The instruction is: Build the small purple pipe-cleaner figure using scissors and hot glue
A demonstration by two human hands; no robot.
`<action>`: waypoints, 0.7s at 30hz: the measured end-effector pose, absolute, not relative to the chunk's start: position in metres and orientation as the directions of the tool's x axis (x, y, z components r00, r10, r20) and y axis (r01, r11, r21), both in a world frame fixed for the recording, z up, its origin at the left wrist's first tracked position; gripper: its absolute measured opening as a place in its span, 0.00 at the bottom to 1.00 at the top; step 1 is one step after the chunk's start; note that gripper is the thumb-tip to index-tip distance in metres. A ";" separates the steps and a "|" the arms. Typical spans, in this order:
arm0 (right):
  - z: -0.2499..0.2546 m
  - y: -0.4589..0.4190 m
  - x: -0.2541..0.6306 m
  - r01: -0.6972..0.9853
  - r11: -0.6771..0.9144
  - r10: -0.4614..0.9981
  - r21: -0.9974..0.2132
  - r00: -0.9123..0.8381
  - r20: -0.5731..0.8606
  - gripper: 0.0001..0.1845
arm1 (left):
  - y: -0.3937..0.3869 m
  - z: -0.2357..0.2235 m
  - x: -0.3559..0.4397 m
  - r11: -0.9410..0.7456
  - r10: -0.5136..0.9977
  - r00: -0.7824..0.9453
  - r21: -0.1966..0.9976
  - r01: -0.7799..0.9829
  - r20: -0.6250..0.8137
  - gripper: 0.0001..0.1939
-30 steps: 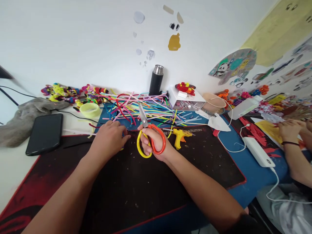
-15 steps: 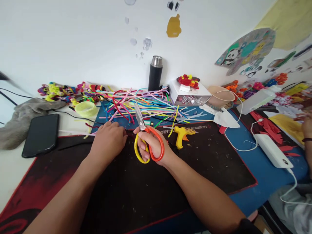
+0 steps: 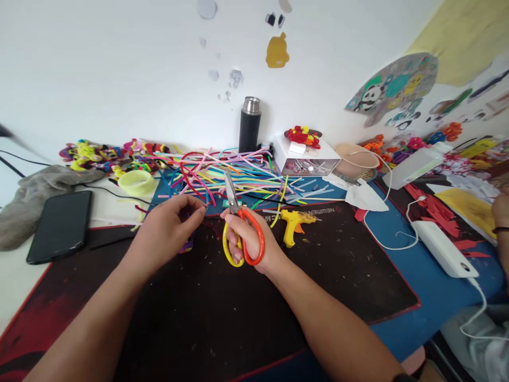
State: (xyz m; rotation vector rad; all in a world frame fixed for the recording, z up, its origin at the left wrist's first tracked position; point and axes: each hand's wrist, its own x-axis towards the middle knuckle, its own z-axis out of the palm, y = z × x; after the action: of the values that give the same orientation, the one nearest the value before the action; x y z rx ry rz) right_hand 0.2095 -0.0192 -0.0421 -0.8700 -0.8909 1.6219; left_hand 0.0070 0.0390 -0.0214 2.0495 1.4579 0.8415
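Just turned L hand [image 3: 161, 231], w/ thumb extended, left of hot-glue gun [image 3: 293, 225], baring purple pc. [image 3: 186, 245] below; can't tell if gripping. Grasping scissors [image 3: 234, 209] in R hand [image 3: 252, 239], nearer gun.

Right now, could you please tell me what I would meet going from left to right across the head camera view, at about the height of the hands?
Black phone, left hand, scissors, yellow glue gun, crumpled white sheet, white power bank.
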 end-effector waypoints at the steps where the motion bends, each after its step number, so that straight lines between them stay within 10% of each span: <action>1: -0.042 -0.019 0.209 -0.426 -0.181 0.976 -0.887 -0.191 -0.107 0.19 | 0.035 -0.018 0.010 -0.269 0.961 0.218 0.743 0.613 0.169 0.16; 21: -0.041 -0.021 0.208 -0.340 -0.184 0.978 -0.922 -0.157 -0.137 0.24 | 0.022 -0.015 0.026 -0.172 0.927 0.365 0.959 0.225 0.081 0.15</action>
State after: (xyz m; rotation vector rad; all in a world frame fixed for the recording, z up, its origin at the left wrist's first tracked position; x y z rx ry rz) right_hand 0.2076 -0.0212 -0.0409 -0.9842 -0.9438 1.5738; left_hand 0.0263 0.0217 -0.0146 1.6405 1.0453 0.8928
